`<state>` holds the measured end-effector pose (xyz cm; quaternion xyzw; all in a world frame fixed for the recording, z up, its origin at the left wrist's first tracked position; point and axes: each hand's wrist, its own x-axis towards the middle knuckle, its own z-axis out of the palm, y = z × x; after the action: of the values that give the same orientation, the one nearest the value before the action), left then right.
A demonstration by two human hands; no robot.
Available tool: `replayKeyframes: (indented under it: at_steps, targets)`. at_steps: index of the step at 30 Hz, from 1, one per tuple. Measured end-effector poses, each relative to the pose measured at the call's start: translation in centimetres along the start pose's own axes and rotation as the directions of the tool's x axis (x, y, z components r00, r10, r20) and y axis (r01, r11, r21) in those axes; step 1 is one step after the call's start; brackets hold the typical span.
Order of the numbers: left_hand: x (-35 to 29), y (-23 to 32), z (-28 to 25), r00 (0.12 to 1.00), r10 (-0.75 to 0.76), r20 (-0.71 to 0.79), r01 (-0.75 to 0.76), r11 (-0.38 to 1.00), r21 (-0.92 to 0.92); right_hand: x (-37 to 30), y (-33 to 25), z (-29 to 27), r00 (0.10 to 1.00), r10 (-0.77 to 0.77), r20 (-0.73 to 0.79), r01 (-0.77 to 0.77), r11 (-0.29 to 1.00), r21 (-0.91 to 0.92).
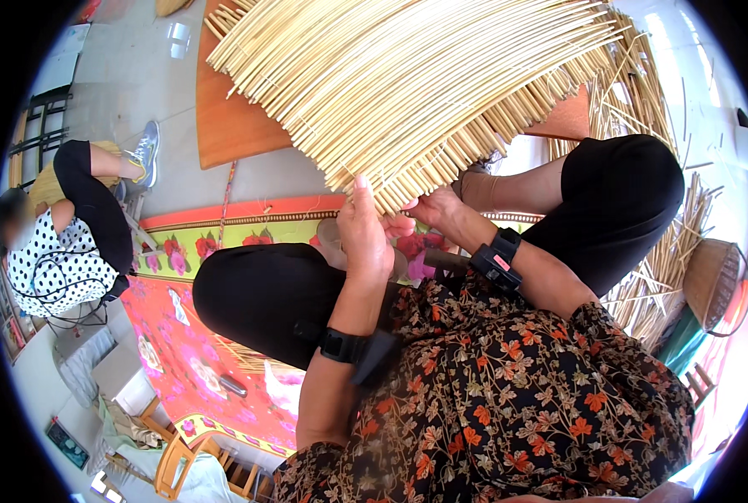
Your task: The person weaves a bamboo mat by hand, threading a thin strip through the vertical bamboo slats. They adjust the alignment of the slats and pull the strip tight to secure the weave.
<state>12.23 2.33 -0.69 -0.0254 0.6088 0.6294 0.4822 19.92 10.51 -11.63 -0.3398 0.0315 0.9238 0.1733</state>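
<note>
Head view: left hand (365, 235) grips the stalk mat (424, 84), right hand (438, 207) curls by its edge, hold unclear; uneven tension could skew it.

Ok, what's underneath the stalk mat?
An orange-brown board sticks out from beneath the stalk mat at left; an orange-brown patch shows at right. Whether they join, and anything under the mat's middle, is covered.

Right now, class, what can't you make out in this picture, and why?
Head view:
Stick mat: far end, cut off by the top edge.
Orange board: partly hidden by the mat.
Right hand: whether it grips anything, too small to tell.
</note>
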Motion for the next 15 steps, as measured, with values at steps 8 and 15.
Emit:
replayKeyframes:
  at_steps: [8,15]
  targets:
    - [0.8,-0.3,-0.3,0.999,-0.018,-0.032,0.019,0.999,0.031,-2.2,-0.3,0.9,0.979,-0.154,-0.132,0.017,0.710,-0.704]
    - [1.0,-0.3,-0.4,0.999,-0.038,-0.031,0.040,0.996,0.078,-2.0,-0.8,-0.4,0.956,-0.261,0.132,0.273,0.633,-0.725]
